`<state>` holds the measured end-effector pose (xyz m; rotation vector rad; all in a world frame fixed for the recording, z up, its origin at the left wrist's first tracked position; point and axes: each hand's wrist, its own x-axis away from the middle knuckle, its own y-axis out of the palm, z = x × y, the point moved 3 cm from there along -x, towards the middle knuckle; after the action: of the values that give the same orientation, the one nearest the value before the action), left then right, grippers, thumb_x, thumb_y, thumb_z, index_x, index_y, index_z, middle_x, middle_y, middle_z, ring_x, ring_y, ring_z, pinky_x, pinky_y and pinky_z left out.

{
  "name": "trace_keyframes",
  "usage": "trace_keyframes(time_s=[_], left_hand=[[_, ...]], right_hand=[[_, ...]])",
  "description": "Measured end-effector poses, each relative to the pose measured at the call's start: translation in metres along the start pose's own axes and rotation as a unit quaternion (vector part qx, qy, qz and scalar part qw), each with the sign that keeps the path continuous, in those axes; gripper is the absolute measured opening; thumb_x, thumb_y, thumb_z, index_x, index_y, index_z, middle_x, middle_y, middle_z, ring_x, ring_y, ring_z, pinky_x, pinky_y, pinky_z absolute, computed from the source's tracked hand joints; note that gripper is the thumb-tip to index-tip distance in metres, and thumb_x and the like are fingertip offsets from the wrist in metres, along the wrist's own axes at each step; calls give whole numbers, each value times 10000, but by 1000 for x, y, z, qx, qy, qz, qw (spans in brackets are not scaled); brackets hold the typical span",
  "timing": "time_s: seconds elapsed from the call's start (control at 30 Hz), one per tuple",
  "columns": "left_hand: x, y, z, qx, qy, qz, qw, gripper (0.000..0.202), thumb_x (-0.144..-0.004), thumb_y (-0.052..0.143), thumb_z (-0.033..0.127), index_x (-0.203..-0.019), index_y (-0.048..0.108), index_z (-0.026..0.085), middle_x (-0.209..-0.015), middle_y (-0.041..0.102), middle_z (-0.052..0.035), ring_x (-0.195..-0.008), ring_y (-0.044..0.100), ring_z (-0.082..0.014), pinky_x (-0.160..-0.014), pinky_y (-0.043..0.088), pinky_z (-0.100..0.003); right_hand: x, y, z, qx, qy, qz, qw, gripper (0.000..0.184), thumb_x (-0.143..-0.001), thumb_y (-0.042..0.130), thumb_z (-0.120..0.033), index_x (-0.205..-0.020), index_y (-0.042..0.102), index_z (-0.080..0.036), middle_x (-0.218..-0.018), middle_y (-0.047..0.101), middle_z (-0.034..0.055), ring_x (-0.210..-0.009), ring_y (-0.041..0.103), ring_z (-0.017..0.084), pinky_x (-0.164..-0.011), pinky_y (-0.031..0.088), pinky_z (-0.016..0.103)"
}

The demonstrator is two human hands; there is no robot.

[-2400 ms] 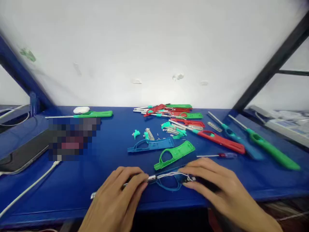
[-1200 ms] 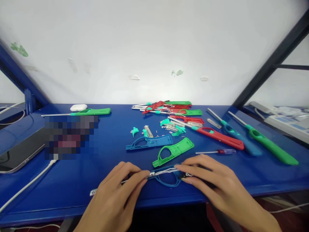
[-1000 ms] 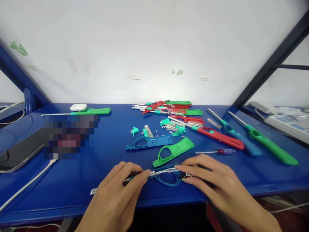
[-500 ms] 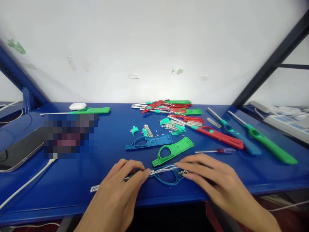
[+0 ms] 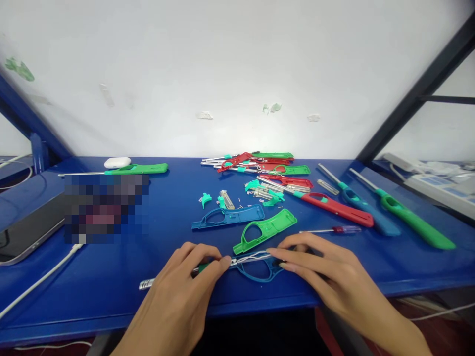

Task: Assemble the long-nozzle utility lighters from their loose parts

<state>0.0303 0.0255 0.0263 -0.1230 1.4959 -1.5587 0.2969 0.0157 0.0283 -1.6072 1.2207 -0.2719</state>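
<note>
Between my two hands lies a blue lighter half-shell [image 5: 261, 278] of a long-necked lighter, its inside facing up and white wires [image 5: 252, 256] running along its upper edge. My left hand [image 5: 181, 287] is closed around the neck end, and the metal tube's tip [image 5: 146, 284] sticks out on its far left. My right hand [image 5: 326, 269] pinches the handle end with thumb and fingers, covering most of it. A dark part shows under the right fingertips; I cannot make it out. Just beyond lie a green half-shell [image 5: 272, 228] and another blue half-shell [image 5: 237, 214].
Farther back are a pile of red and green lighter parts [image 5: 256, 163] and small teal triggers [image 5: 205, 199]. To the right lie a screwdriver [image 5: 345, 230] and whole lighters, red [image 5: 341, 210], blue [image 5: 367, 212] and green [image 5: 415, 222]. A phone [image 5: 33, 220] and white cable [image 5: 40, 279] are left.
The view has shifted slightly. The right fingers have moved a little over the handle end, covering more of the dark part. Both hands keep hold of the blue half-shell.
</note>
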Motion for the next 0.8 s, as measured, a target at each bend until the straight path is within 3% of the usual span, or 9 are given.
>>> trace_keyframes(time_s=[0.3,0.57,0.67,0.8], left_hand=[[1,-2,0,-9,11,11,1000,458,-972,402,-57,-1235,652,224,-1087,683,-56,-912,624,-189,-786,582,-323],[2,2,-2,5,-5,-18,1000,434,-991,430,-32,-1265,628,240,-1152,680,-45,-1003,607,-213,-880,591,-370],[3,3,-3,-12,-8,-34,999,558,-954,417,-58,-1373,584,270,-1215,682,-43,-1056,602,-229,-932,590,-401],[2,0,1,-43,12,-43,998,740,-835,368,-120,-1387,592,318,-1156,691,-34,-952,625,-214,-831,609,-359]], right_hand=[[-5,0,-5,17,10,-16,1000,346,-1102,505,-285,-1366,708,-382,-1201,696,45,-970,717,184,-865,596,311],[-4,3,-2,8,17,-23,1000,291,-1101,516,-288,-1313,694,-376,-1217,674,39,-1092,683,202,-926,564,331],[-5,2,-2,0,18,-19,1000,282,-1101,517,-279,-1300,696,-369,-1208,674,40,-1092,684,203,-925,563,326],[-6,1,-3,-13,20,-17,1000,272,-1099,520,-277,-1282,699,-368,-1198,674,33,-1094,683,203,-927,565,321]])
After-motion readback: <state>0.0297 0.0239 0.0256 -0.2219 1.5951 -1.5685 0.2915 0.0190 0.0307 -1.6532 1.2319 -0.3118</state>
